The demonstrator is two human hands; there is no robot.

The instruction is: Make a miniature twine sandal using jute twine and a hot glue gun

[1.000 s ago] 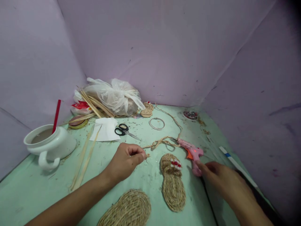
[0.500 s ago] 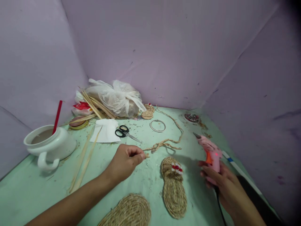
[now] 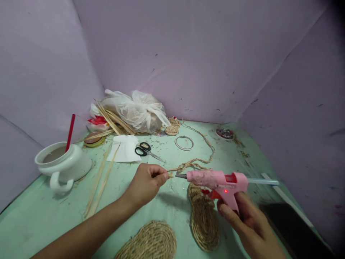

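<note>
Between thumb and fingers, my left hand pinches the end of a braided straw cord, which trails back across the table. My right hand grips the handle of a pink glue gun, its metal nozzle pointing left, close to the pinched cord end. A clear glue stick juts from the gun's rear, and a red light glows on its side. Under the gun lies a woven straw sole with red and white beads, partly hidden. A second straw sole is cut off by the bottom edge.
Black-handled scissors, white paper and a metal ring lie further back. A white pot with a red stick stands left. Behind are a plastic bag, straw strips and a dish of beads.
My right hand has brought the glue gun leftward and turned it level, so its nozzle is now near my left fingertips. My left hand keeps its pinch on the cord.
</note>
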